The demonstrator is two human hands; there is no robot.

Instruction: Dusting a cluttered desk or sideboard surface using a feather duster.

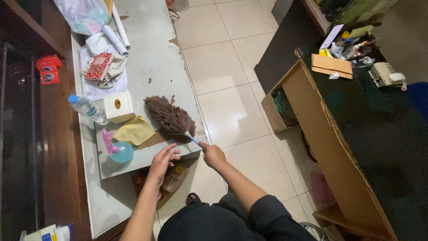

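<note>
A person's right hand [212, 154] keeps a clenched grip on the thin blue handle of a brown feather duster [170, 118], its fluffy head lying on the worn grey table [151, 53]. The left hand [162, 159] rests released at the table's edge, near a yellow cloth [134, 130], a square tissue box [119, 106] and a clear plastic water bottle [87, 108].

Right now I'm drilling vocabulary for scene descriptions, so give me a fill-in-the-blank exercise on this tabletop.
1. The right hand holds a feather duster by its ____ handle.
2. The left hand rests flat on the table's near ____.
3. The yellow cloth lies beside the white ____ box.

Missing words: blue; edge; tissue
</note>
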